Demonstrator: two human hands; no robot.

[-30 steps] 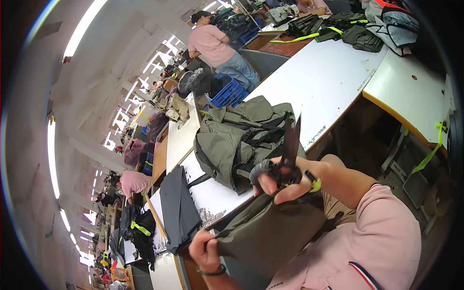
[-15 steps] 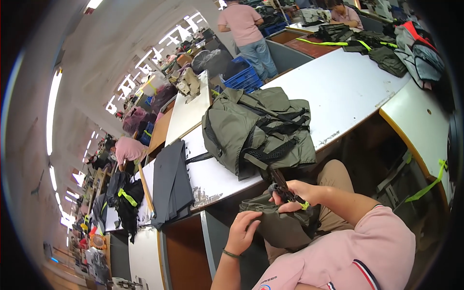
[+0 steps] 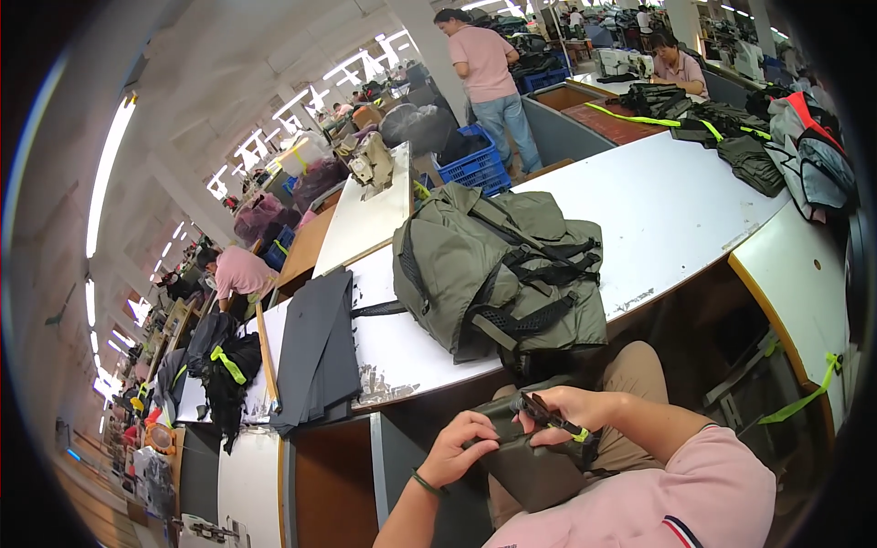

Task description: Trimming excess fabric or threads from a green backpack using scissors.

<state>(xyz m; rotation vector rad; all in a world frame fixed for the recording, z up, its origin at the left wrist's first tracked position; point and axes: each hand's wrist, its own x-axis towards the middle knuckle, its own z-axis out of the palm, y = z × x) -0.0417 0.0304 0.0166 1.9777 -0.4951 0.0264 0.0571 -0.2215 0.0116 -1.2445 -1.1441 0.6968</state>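
**Both hands on olive fabric piece at lap, below desk edge**

Left hand (image 3: 461,447): closed on the near-left edge of a dark olive fabric piece (image 3: 530,470), fingers curled over the top, thumb underneath. Green band on the wrist.

Right hand (image 3: 571,409): grip closed around small black scissors (image 3: 545,413), blades pointing left and up toward the upper edge of the fabric piece. Tip apparently touching the fabric; contact not certain at this size. Yellow-green tag (image 3: 579,435) showing at the heel of the hand, just beside the scissor handles.

Fabric piece: held over the lap, against tan trousers (image 3: 639,374), just below the front edge of the white desk (image 3: 667,210). Partly folded, lower end hanging toward the pink sleeve (image 3: 713,493).

On the desk, directly above the hands: olive backpack (image 3: 498,265) lying flat, black straps and mesh panels facing up, lower end overhanging the desk edge. Left of it, well apart: stack of dark grey fabric sheets (image 3: 315,352), with a wooden stick (image 3: 266,356) just beside.

Far side: blue crate (image 3: 480,164) on the floor near a standing person (image 3: 489,78). More bags (image 3: 731,123) piled at the far-right end of the desk.
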